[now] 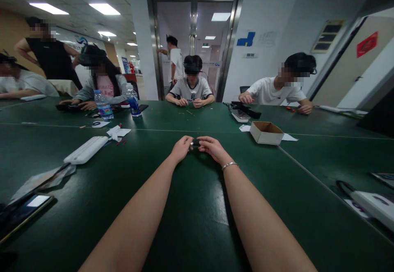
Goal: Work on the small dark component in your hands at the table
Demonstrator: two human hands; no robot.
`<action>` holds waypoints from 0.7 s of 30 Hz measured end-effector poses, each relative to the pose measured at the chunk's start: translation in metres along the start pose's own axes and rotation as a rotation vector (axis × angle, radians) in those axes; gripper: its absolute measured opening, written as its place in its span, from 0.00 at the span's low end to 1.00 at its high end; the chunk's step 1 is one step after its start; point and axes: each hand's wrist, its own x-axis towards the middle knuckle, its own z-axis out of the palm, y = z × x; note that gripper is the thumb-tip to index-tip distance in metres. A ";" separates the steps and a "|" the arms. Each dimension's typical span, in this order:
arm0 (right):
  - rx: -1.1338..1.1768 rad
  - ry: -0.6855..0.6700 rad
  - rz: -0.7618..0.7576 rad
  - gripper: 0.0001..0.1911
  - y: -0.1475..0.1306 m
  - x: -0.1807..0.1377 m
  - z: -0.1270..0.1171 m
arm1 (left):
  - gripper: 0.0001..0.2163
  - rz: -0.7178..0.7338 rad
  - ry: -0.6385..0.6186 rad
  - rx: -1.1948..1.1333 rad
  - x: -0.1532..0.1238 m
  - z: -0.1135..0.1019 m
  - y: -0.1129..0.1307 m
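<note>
My left hand (181,149) and my right hand (213,149) meet over the middle of the green table (197,190). Between their fingertips is a small black piece with a silver end (195,143); its exact kind is too small to make out. The left fingers are closed around the silver end, partly covering it. On the black end, the right thumb and fingers pinch from the other side. A silver bracelet (230,165) circles my right wrist.
An open cardboard box (266,133) stands to the right. Leftward lie a white power bank-like case (86,149), paper scraps (117,132) and a phone (26,212). Two bottles (133,101) stand farther back. Several people sit around the table; one (191,85) faces me.
</note>
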 end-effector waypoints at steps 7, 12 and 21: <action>0.000 0.002 0.010 0.09 -0.001 -0.001 0.001 | 0.12 -0.039 0.018 -0.015 -0.006 0.000 0.010; -0.008 0.007 0.002 0.09 0.000 0.000 0.001 | 0.11 0.019 0.009 -0.026 -0.007 0.000 0.008; -0.003 -0.002 0.005 0.10 0.000 0.000 0.000 | 0.12 0.028 0.023 0.019 -0.005 0.000 0.005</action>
